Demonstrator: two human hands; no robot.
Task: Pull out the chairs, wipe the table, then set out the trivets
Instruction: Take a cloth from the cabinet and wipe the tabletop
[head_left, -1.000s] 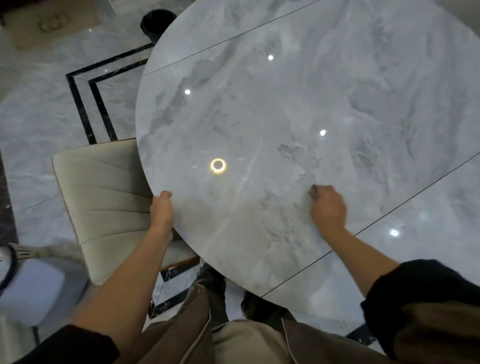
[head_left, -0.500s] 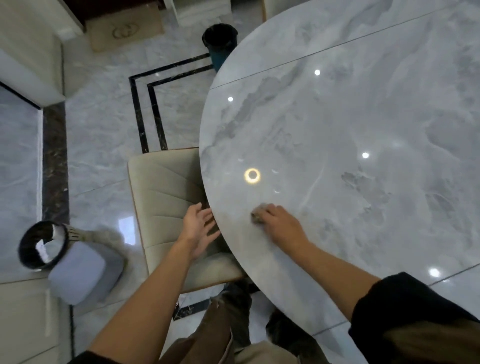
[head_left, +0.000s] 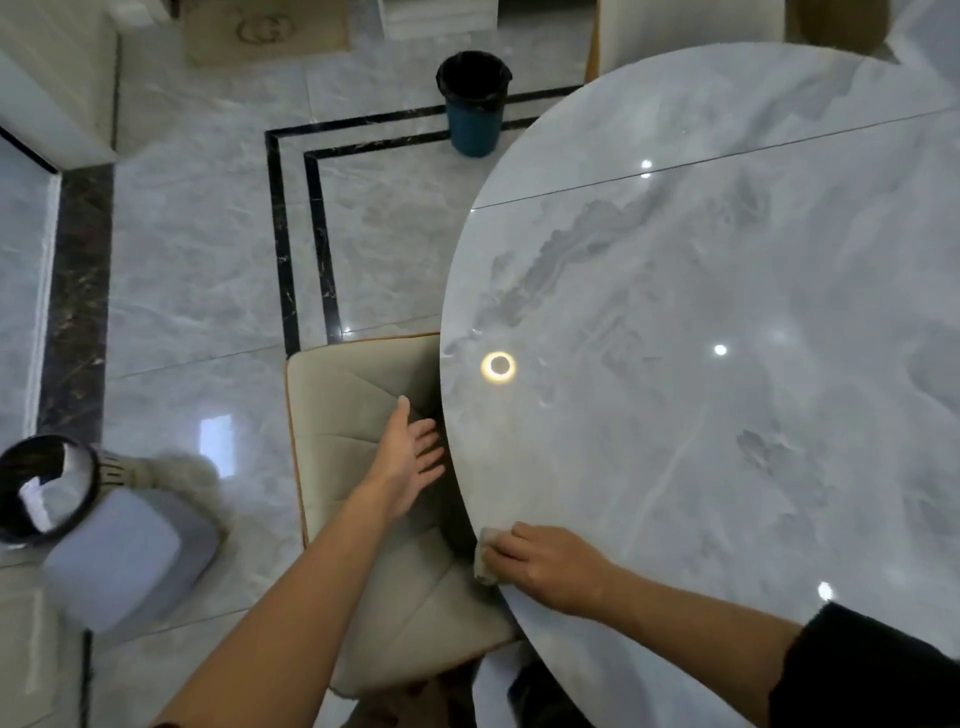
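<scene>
A round grey marble table (head_left: 727, 322) fills the right of the view. My right hand (head_left: 545, 564) grips a small pale cloth (head_left: 484, 555) at the table's near left edge, the cloth hanging partly over the rim. A beige cushioned chair (head_left: 353, 410) stands to the left, its seat partly under the table. My left hand (head_left: 408, 457) hovers with straight, spread fingers over the chair seat, beside the table edge, holding nothing. No trivets are in view.
A blue bin with a black liner (head_left: 474, 101) stands on the floor beyond the table's far left edge. A grey-white appliance with a dark round top (head_left: 93, 525) sits at the left. Another pale chair (head_left: 685, 26) stands at the far side.
My right hand swept the cloth from the table's middle to its near left rim. My left hand let go of the table edge and now hovers over the chair seat. The view shifted left.
</scene>
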